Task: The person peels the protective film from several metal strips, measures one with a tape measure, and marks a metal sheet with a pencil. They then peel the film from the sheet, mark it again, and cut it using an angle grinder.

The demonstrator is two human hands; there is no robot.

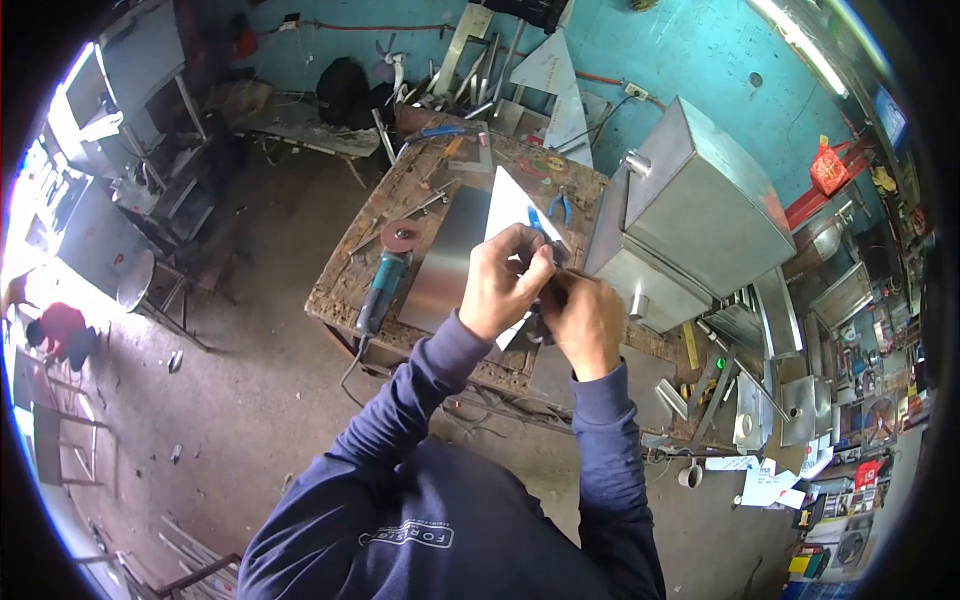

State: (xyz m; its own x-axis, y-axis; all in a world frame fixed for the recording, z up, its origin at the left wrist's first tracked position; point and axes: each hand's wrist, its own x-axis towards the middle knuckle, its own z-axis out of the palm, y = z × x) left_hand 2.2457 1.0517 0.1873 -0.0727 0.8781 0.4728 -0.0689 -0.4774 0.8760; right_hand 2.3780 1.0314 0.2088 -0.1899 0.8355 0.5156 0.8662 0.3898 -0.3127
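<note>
My left hand (505, 280) is closed in a pinch over the workbench, fingertips near a small dark part between my hands that I cannot make out. Close beside it, my right hand (588, 318) has its fingers curled, and what they hold is hidden. Under and behind the hands is a bright white, pointed sheet (507, 205). To its left a brushed metal sheet (455, 245) lies flat on the bench. Just beyond my fingers are blue-handled pliers (560, 208). A teal angle grinder (381, 290) with a reddish disc rests at the bench's left side.
The worn wooden workbench (345, 282) carries hand tools along its far edge. At right stands a large sheet-metal box (690, 200). Metal offcuts (560, 90) lean against the teal wall. Cluttered shelves (870, 400) line the far right. Another person (65, 330) is at far left.
</note>
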